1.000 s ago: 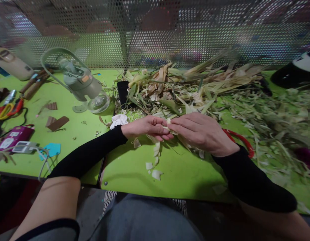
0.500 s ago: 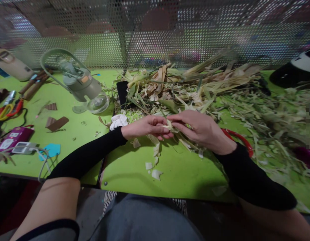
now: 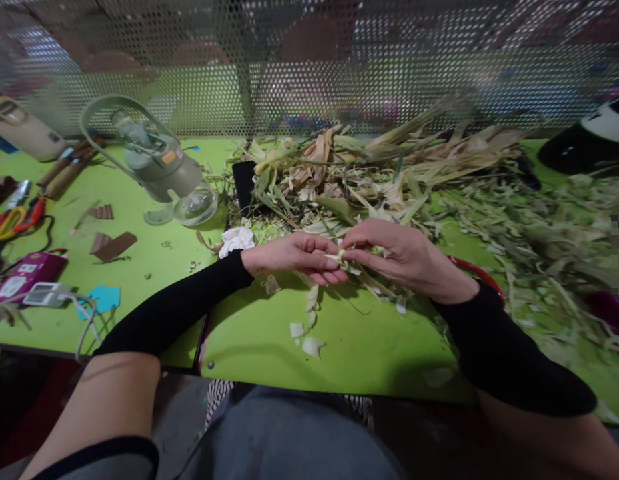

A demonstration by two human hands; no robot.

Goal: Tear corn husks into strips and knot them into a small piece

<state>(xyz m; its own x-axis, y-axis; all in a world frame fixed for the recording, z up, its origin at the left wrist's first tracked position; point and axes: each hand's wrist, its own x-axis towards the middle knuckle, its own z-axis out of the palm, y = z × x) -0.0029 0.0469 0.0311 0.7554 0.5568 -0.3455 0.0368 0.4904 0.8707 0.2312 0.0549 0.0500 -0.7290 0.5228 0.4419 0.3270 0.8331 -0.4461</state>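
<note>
Over the green table (image 3: 289, 363), my left hand (image 3: 309, 259) pinches a small, pale, folded strip of corn husk (image 3: 341, 257) between thumb and fingers. My right hand (image 3: 397, 257) grips the same strip from the other side with its thumb and fingertips. The fingers partly cover the strip. Just beyond both hands spreads a heap of dried corn husks (image 3: 349, 173), pale green to brown. A few cut husk scraps (image 3: 313, 347) lie on the table below the hands. Red-handled tool (image 3: 474, 273) shows partly behind my right wrist.
Shredded husk (image 3: 529, 227) covers the right side. A black phone (image 3: 244, 187) rests against the heap. At left are a crumpled tissue (image 3: 238, 240), a grey-green bottle (image 3: 162, 160), a purple box (image 3: 32, 275) with a white cable, and scissors (image 3: 19, 220). A perforated metal screen (image 3: 299, 73) stands behind.
My right hand has shifted slightly to the right, and its fingers have changed their grip on the strip. The strip's folded end shows more between the hands. My left hand stays nearly in place.
</note>
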